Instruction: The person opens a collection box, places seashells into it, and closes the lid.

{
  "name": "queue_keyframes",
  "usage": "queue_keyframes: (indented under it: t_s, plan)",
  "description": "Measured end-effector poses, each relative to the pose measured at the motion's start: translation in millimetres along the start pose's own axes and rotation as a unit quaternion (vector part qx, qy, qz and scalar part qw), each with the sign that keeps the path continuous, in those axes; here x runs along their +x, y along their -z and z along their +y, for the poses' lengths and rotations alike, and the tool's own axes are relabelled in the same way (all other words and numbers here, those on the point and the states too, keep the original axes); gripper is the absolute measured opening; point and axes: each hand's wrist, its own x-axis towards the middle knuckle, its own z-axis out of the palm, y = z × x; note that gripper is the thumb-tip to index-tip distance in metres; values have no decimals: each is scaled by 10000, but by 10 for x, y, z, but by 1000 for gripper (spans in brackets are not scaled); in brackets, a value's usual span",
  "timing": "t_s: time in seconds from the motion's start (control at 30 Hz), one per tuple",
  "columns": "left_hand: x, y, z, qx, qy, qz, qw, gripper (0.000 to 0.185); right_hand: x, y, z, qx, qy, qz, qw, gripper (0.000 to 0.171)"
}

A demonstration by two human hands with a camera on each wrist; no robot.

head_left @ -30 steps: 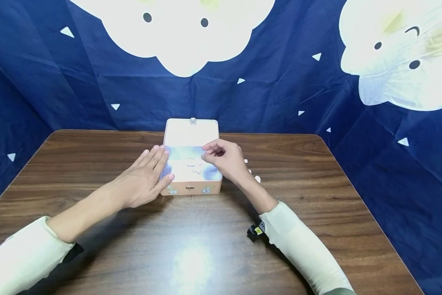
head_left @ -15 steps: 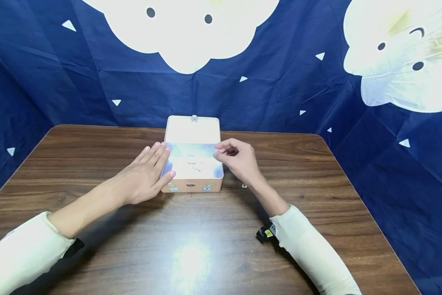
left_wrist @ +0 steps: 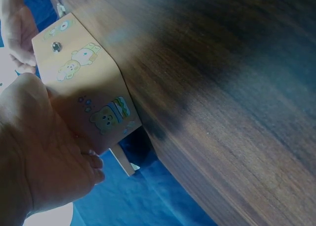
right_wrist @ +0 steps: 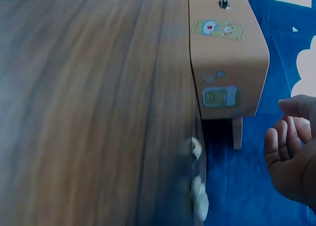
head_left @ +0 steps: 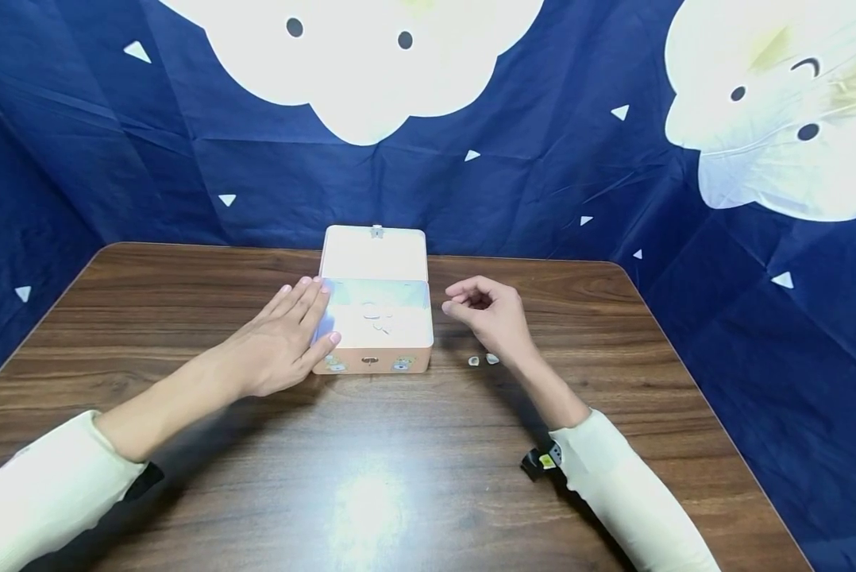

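A peach box (head_left: pixel 372 361) with cartoon bear pictures and a small metal clasp stands on the table, its white-lined lid (head_left: pixel 374 253) raised at the back. A few pale shapes (head_left: pixel 381 327) show faintly inside. My left hand (head_left: pixel 278 342) rests with straight fingers along the box's left rim. To the right of the box my right hand (head_left: pixel 492 316) hovers over the table, fingers loosely curled. Nothing shows between its thumb and fingers in the right wrist view. Just below it lie two small whitish pieces like shells or pebbles (head_left: pixel 492 358).
The brown wooden table (head_left: pixel 256 485) has rounded far corners. Behind it hangs a dark blue cloth (head_left: pixel 528 191) with white clouds and triangles. A small black device (head_left: pixel 535 462) is strapped at my right wrist.
My right hand has moved right, from over the box's inside to beyond its right side. Two whitish pieces now show below it. My left hand keeps its place on the box.
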Motion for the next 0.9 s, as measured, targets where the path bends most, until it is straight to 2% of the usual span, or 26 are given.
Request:
queue_keyframes:
  t_s: [0.4, 0.9]
  plan:
    - [12, 5, 1, -69, 36, -100, 9999, 83, -102, 304, 118, -271, -151, 99, 9995, 22]
    - [8, -10, -12, -34, 28, -92, 9999, 82, -189, 558, 216, -645, -442, 90, 9969, 24]
